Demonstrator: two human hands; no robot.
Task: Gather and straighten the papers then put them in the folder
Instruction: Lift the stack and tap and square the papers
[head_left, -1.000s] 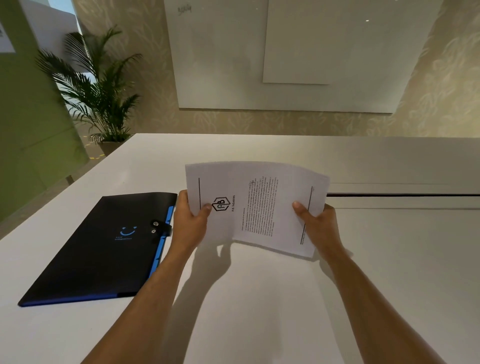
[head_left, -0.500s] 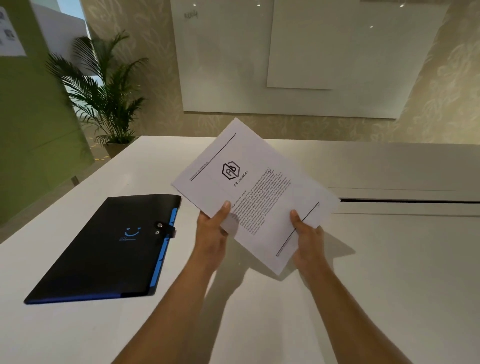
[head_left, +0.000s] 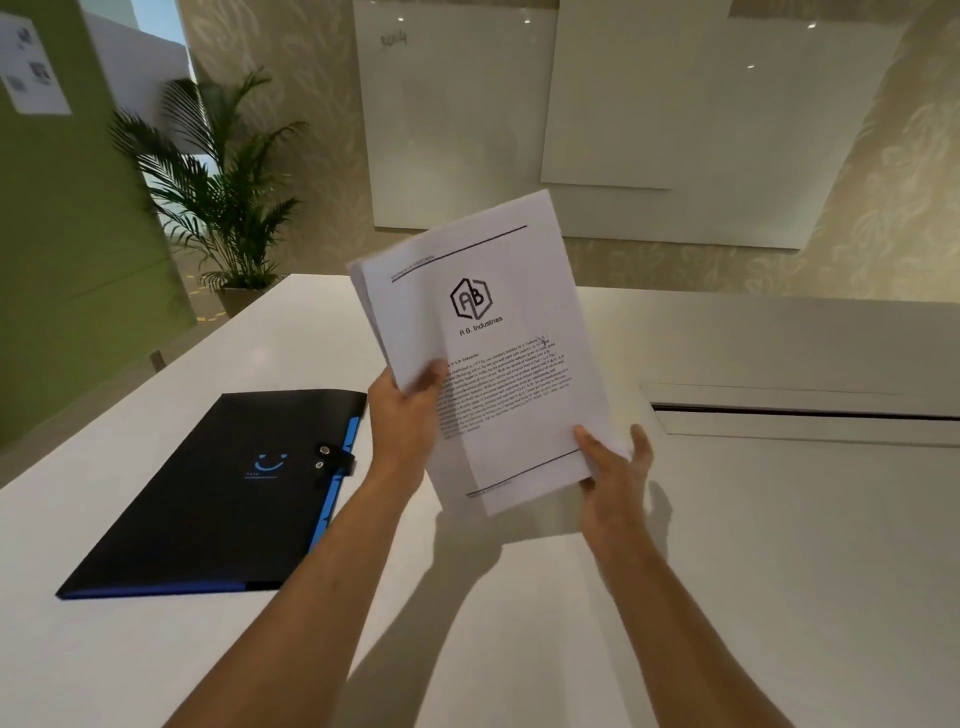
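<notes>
A stack of white printed papers (head_left: 498, 332) with an "A.B. Industries" logo on the top sheet is held nearly upright above the white table (head_left: 779, 545). My left hand (head_left: 405, 421) grips the stack's left edge, thumb on the front. My right hand (head_left: 615, 467) holds its lower right corner. The sheets' left edges are slightly fanned. A black folder (head_left: 218, 493) with a blue edge and a snap strap lies shut flat on the table, left of my left forearm.
A long slot with a raised flap (head_left: 805, 410) runs across the table at the right. A potted palm (head_left: 218, 197) stands beyond the table's far left corner. White boards hang on the far wall.
The papers have turned from sideways to nearly upright and risen higher. Both hands have shifted their grip along the edges. The folder has not moved.
</notes>
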